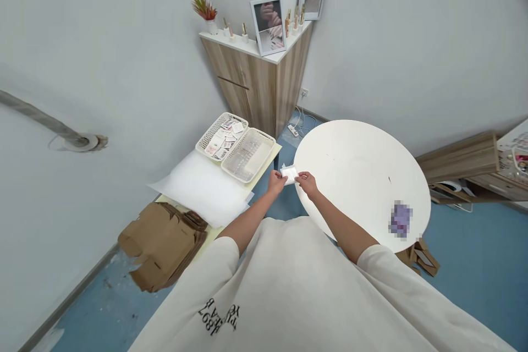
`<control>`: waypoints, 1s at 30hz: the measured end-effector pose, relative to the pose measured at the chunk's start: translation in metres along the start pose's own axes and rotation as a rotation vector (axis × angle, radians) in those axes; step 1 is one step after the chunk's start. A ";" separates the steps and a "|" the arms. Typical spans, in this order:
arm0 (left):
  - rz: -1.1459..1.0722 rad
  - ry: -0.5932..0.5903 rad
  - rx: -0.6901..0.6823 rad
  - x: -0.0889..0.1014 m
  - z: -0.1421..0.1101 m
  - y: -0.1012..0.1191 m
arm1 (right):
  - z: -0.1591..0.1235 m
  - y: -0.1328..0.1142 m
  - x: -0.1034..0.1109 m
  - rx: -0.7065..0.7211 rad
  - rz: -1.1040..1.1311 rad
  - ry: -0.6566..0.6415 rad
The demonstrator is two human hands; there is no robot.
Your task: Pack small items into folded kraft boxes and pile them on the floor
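Note:
A small white packet (pixel 289 174) is held up between my two hands, beside the left edge of the round white table (pixel 350 170). My left hand (pixel 276 182) pinches its left side, fingers closed. On the opposite side my right hand (pixel 306 183) grips the packet's right edge between thumb and fingers. A bit of white material sticks up at its upper left corner. To the left stand two white plastic baskets: the farther basket (pixel 202 146) has small cards and packets in it, and the nearer basket (pixel 248 180) contains clear flat pieces.
White foam sheets (pixel 202 187) and stacked flattened cardboard boxes (pixel 160 245) lie on the left table. A wooden corner cabinet (pixel 256 80) bears picture frames, small bottles and a plant. A blurred purple item (pixel 400 219) rests on the round table. A power strip (pixel 292 130) lies on the floor.

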State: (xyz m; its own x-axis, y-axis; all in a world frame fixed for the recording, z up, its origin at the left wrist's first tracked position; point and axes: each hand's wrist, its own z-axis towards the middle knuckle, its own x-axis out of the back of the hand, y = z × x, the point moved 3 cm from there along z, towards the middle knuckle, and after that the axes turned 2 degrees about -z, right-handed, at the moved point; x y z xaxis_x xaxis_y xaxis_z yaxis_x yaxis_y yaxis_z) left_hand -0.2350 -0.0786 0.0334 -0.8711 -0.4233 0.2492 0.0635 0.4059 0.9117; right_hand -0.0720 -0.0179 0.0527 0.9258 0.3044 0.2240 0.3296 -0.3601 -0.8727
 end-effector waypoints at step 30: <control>-0.087 0.104 -0.113 0.116 0.017 -0.002 | 0.000 -0.046 -0.106 0.151 -0.265 0.004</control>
State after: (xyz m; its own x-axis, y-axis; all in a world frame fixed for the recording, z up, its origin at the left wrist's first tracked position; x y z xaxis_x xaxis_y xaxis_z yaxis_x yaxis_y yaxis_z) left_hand -0.3440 -0.1149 0.0548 -0.8208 -0.5368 0.1954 0.0498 0.2734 0.9606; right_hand -0.1855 -0.0340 0.0693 0.8123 0.3665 0.4537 0.5286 -0.1337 -0.8383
